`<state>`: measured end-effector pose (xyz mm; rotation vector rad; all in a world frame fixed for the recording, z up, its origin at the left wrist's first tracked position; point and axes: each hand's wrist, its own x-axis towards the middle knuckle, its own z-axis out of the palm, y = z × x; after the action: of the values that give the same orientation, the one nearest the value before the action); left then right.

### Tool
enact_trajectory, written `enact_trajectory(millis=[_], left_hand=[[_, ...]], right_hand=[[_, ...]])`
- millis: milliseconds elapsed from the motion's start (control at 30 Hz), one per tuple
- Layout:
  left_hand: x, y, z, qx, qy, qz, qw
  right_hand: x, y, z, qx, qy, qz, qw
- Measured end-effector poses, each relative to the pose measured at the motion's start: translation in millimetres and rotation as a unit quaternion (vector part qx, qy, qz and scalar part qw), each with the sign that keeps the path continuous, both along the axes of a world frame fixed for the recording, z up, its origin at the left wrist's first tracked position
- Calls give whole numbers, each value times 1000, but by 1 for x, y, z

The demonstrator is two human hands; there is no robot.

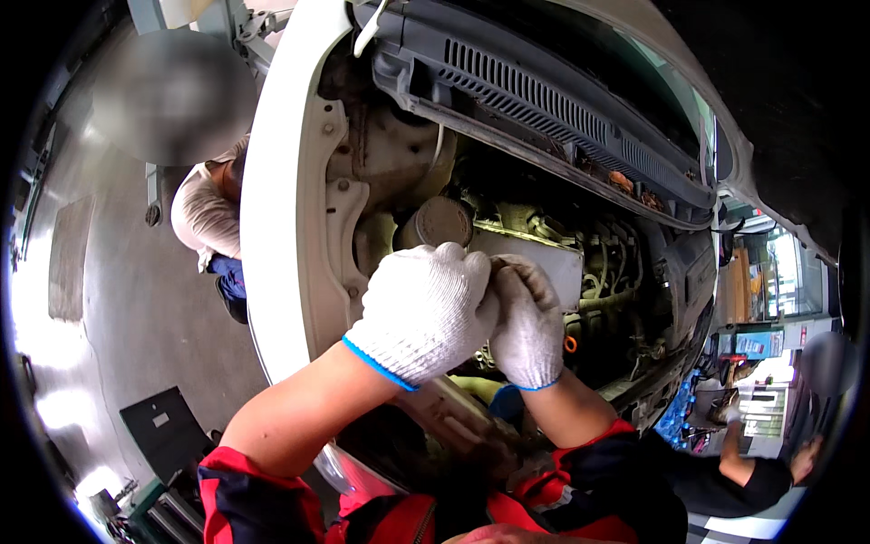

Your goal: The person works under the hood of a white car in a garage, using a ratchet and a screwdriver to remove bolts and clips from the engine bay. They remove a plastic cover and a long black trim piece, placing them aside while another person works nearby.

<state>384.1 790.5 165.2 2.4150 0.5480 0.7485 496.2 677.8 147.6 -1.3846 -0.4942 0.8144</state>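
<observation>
Both my hands wear white knit gloves and meet over the open engine bay of a white car (281, 208). My left hand (426, 308) is closed in a fist, pressed against my right hand (530, 322), whose fingers curl around something small hidden between the gloves. Just behind them sit a pale rectangular box (544, 258) and a round grey cap (441, 220). What the hands grip is hidden.
Hoses and engine parts (616, 272) fill the bay under the black cowl grille (553, 109). A person in a beige shirt (210, 218) crouches beside the left fender. Another person's arm (752, 467) shows at lower right. A dark tool cart (163, 435) stands on the grey floor.
</observation>
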Motion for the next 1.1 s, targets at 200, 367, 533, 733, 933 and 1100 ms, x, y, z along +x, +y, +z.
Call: enact_trajectory(millis=[200, 367, 533, 733, 933, 1100], left_hand=[[-8, 25, 1, -142, -24, -28, 989], [-15, 40, 9, -517, -62, -54, 852], [-6, 54, 11, -647, -167, 14, 744], [-5, 59, -14, -681, -265, -53, 680], [-55, 4, 7, -772, -423, -145, 452], [-129, -89, 26, -713, -456, -189, 497]], right_hand=[[26, 6, 2, -24, -118, 36, 992], [61, 50, 45, 184, -245, 14, 952], [140, 104, 109, -90, -639, -100, 758], [134, 52, 105, -254, -661, -73, 702], [54, -91, 53, -141, -522, 19, 841], [-1, -193, 34, -120, -424, 79, 894]])
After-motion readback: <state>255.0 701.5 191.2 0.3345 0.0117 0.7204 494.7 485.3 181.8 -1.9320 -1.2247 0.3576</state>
